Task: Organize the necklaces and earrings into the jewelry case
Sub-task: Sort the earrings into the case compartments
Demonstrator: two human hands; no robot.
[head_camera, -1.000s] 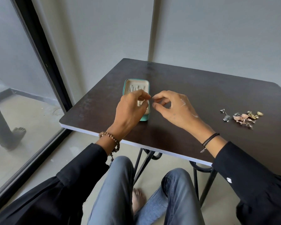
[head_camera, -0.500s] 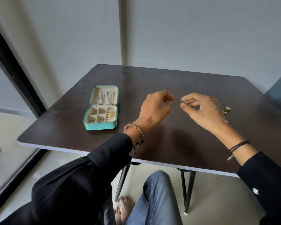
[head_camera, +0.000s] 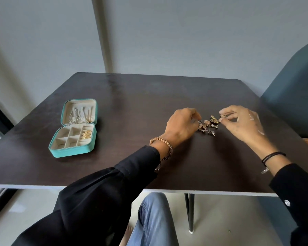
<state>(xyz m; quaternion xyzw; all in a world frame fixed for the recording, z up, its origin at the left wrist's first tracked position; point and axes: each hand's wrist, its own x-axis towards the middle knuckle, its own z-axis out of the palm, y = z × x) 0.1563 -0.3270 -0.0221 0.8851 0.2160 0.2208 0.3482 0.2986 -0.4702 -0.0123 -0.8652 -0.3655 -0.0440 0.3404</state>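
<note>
A dark brown square table [head_camera: 132,107] carries an open teal jewelry case [head_camera: 73,148] toward its 9 o'clock side, lid laid flat at the case's 12 o'clock end; thin silver necklaces [head_camera: 76,116] hang on the lid's cream lining; small gold earrings [head_camera: 86,134] sit in a compartment on the tray's 3 o'clock side. Well apart from the case, toward the table's 3 o'clock side, lies a loose pile of gold, silver and rose earrings [head_camera: 209,126]. The left hand [head_camera: 180,126], a wooden bead bracelet [head_camera: 161,140] on its wrist, has its fingers curled, tips at the pile's 9 o'clock edge; whether they grip a piece I cannot tell. The right hand [head_camera: 244,125] pinches a single small gold earring [head_camera: 223,115] between thumb and forefinger at the pile's 2 o'clock edge; its other fingers are loosely bent.
</note>
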